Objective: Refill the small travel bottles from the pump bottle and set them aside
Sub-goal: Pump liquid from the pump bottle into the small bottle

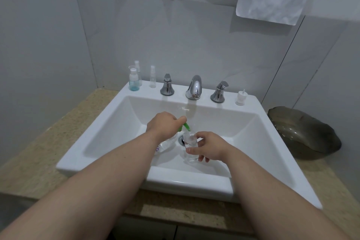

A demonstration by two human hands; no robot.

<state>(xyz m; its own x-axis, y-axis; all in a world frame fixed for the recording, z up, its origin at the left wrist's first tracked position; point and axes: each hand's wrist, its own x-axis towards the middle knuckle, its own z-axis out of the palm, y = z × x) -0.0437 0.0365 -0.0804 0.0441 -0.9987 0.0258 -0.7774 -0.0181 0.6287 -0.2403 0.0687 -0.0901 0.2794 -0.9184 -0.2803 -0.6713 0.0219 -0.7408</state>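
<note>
Over the sink, left grip clasps the pump bottle, right grip a travel bottle. Three bottles behind the grips seem set aside.

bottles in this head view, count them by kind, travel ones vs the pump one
travel bottles on the sink rim: 3
travel bottle in right hand: 1
pump bottle in left hand: 1
total: 5

No legible text. Purple lettering on label of pump bottle, below left hand: blurred, partly hidden by forearm, cannot be read.
</note>
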